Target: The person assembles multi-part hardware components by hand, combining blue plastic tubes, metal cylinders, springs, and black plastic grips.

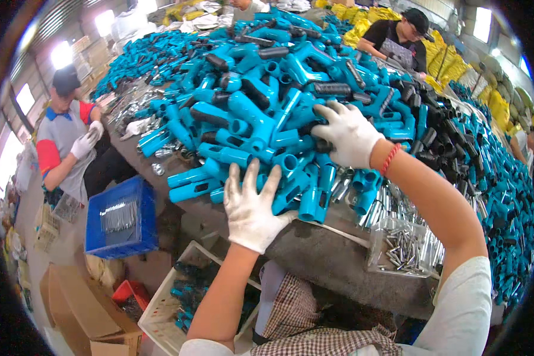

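Note:
A high heap of teal plastic tool-handle housings (252,115), many with black grips, covers the table before me. My left hand (249,210), in a white glove, lies at the heap's near edge with fingers spread. Its fingertips touch the housings there, and nothing is held in it. Further right and higher up, my right hand (351,135), also gloved, reaches over the heap with fingers bent and apart. Its fingertips rest against teal housings, and some of what lies under them is hidden. Several tubular teal housings (314,193) lie between my hands.
A clear box of small metal pins (400,249) stands at the table's near right edge, by metal rods. Black parts (448,139) are piled right. Below left are a blue crate (121,222), a white crate (160,302) and a cardboard box (80,302). Co-workers sit left and far right.

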